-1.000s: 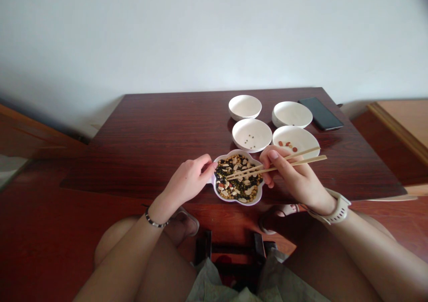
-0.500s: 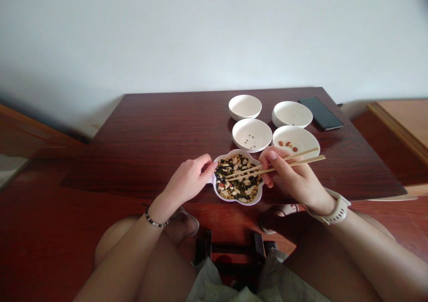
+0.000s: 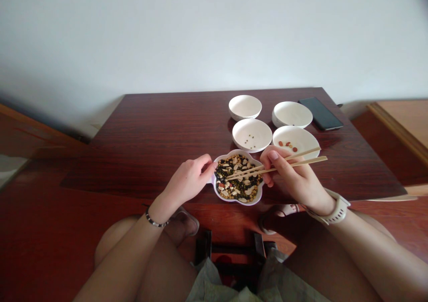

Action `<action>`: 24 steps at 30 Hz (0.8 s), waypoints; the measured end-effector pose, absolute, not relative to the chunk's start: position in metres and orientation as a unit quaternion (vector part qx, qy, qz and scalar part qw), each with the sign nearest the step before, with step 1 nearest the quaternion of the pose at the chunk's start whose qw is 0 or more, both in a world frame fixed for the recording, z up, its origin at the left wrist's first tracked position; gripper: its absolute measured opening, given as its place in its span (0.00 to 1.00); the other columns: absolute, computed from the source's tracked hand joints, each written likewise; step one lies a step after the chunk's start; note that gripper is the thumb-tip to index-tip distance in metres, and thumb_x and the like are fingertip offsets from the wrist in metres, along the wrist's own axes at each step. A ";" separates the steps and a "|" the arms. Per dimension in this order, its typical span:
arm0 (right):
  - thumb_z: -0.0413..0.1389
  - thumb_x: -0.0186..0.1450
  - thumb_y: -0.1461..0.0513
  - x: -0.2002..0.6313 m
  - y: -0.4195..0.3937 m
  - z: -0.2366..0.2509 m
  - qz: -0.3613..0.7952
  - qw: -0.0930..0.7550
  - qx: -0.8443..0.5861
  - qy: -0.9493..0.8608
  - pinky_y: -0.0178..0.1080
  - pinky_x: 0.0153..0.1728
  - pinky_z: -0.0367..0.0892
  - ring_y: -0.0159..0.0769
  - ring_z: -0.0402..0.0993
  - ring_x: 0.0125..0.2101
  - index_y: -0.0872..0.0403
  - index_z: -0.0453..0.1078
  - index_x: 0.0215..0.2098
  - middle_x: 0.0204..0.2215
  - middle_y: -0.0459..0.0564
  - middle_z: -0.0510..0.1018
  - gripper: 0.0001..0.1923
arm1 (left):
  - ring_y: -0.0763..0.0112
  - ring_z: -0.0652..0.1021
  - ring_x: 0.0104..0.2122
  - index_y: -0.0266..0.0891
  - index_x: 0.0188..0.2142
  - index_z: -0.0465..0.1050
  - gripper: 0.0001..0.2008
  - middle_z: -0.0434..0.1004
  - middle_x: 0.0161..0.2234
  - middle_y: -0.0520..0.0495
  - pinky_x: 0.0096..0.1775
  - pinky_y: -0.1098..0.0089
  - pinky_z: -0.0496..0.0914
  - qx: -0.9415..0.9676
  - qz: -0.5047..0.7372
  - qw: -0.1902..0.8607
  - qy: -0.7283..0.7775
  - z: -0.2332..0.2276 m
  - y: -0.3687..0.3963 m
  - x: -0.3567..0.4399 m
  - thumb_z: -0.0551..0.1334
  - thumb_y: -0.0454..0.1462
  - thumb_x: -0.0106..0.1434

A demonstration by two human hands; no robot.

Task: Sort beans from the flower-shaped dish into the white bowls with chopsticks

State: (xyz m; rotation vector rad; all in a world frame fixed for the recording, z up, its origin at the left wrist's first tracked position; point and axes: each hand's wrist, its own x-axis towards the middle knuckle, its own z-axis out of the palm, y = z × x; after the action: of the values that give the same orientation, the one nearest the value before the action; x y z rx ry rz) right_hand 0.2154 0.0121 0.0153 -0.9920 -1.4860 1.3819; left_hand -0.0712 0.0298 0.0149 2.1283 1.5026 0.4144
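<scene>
Head view: a dark wooden table (image 3: 160,137) is seen from above.
Mixed bowl (image 3: 219,194): flower-shaped, filled with mixed beans, set at the near table edge.
Left hand (image 3: 187,181): loosely curled, fingertips laid against the mixed bowl's left rim.
Right hand (image 3: 290,175): closed around chopsticks (image 3: 277,164), whose tips are dipped among the beans.
Small bowls: four white ones behind; green beans in one (image 3: 252,135), red beans in another (image 3: 296,140).
Phone (image 3: 320,113): laid at the far right.

Soft, even daylight; edges bowed, corners darkened, perhaps slightly blurred.
</scene>
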 end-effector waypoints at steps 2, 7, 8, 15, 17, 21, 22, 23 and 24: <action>0.49 0.80 0.50 0.217 0.013 0.015 0.555 0.434 -0.394 -0.590 0.38 0.27 0.64 0.33 0.69 0.24 0.51 0.68 0.37 0.24 0.45 0.74 0.19 | 0.72 0.70 0.24 0.41 0.33 0.67 0.18 0.71 0.24 0.54 0.30 0.68 0.55 0.781 0.151 0.249 0.552 0.015 0.030 -0.071 0.55 0.47 0.78; 0.49 0.80 0.50 0.218 0.013 0.016 0.559 0.441 -0.388 -0.586 0.39 0.28 0.63 0.33 0.68 0.24 0.51 0.68 0.37 0.24 0.45 0.74 0.19 | 0.72 0.70 0.24 0.41 0.33 0.66 0.17 0.70 0.23 0.54 0.30 0.68 0.54 0.778 0.146 0.251 0.556 0.015 0.030 -0.071 0.55 0.46 0.78; 0.49 0.80 0.50 0.218 0.013 0.016 0.561 0.439 -0.388 -0.585 0.39 0.28 0.63 0.33 0.68 0.24 0.51 0.68 0.37 0.24 0.45 0.74 0.19 | 0.72 0.70 0.24 0.41 0.33 0.66 0.17 0.70 0.24 0.54 0.30 0.68 0.55 0.778 0.146 0.252 0.556 0.015 0.030 -0.071 0.55 0.45 0.78; 0.49 0.80 0.49 0.219 0.015 0.022 0.558 0.429 -0.406 -0.583 0.39 0.29 0.62 0.33 0.67 0.24 0.51 0.69 0.36 0.24 0.45 0.73 0.19 | 0.72 0.70 0.24 0.41 0.33 0.66 0.17 0.70 0.24 0.54 0.31 0.68 0.55 0.778 0.145 0.249 0.558 0.015 0.030 -0.071 0.55 0.45 0.78; 0.49 0.80 0.49 0.220 0.014 0.022 0.554 0.427 -0.407 -0.588 0.39 0.29 0.63 0.33 0.68 0.24 0.51 0.68 0.36 0.24 0.45 0.73 0.20 | 0.72 0.70 0.24 0.42 0.33 0.66 0.17 0.70 0.24 0.54 0.31 0.68 0.55 0.779 0.144 0.247 0.558 0.014 0.030 -0.071 0.55 0.45 0.78; 0.49 0.80 0.49 0.219 0.013 0.021 0.547 0.429 -0.404 -0.595 0.39 0.28 0.62 0.33 0.67 0.24 0.51 0.68 0.35 0.24 0.45 0.73 0.20 | 0.72 0.70 0.24 0.42 0.33 0.66 0.17 0.71 0.24 0.54 0.30 0.68 0.54 0.779 0.146 0.248 0.557 0.014 0.030 -0.072 0.55 0.46 0.78; 0.49 0.80 0.49 0.219 0.013 0.021 0.547 0.430 -0.402 -0.595 0.39 0.28 0.62 0.33 0.67 0.24 0.51 0.68 0.36 0.24 0.45 0.73 0.20 | 0.72 0.70 0.24 0.42 0.33 0.66 0.17 0.71 0.24 0.54 0.30 0.68 0.54 0.779 0.147 0.248 0.556 0.014 0.030 -0.072 0.55 0.46 0.78; 0.49 0.80 0.49 0.219 0.013 0.021 0.548 0.430 -0.401 -0.595 0.39 0.28 0.62 0.33 0.67 0.24 0.51 0.68 0.36 0.24 0.45 0.73 0.19 | 0.72 0.70 0.24 0.42 0.33 0.66 0.17 0.71 0.24 0.54 0.30 0.68 0.54 0.779 0.147 0.248 0.556 0.014 0.030 -0.072 0.55 0.46 0.78; 0.49 0.80 0.50 0.219 0.012 0.021 0.550 0.429 -0.400 -0.594 0.39 0.28 0.62 0.33 0.67 0.24 0.51 0.68 0.36 0.24 0.45 0.73 0.19 | 0.72 0.70 0.24 0.42 0.33 0.66 0.17 0.71 0.24 0.54 0.30 0.68 0.54 0.779 0.148 0.248 0.556 0.015 0.030 -0.071 0.55 0.46 0.78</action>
State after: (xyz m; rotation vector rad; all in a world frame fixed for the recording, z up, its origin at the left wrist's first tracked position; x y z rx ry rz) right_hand 0.2192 0.0124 0.0214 -0.9985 -1.4824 1.3734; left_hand -0.0715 0.0295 0.0146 2.1242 1.5163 0.4026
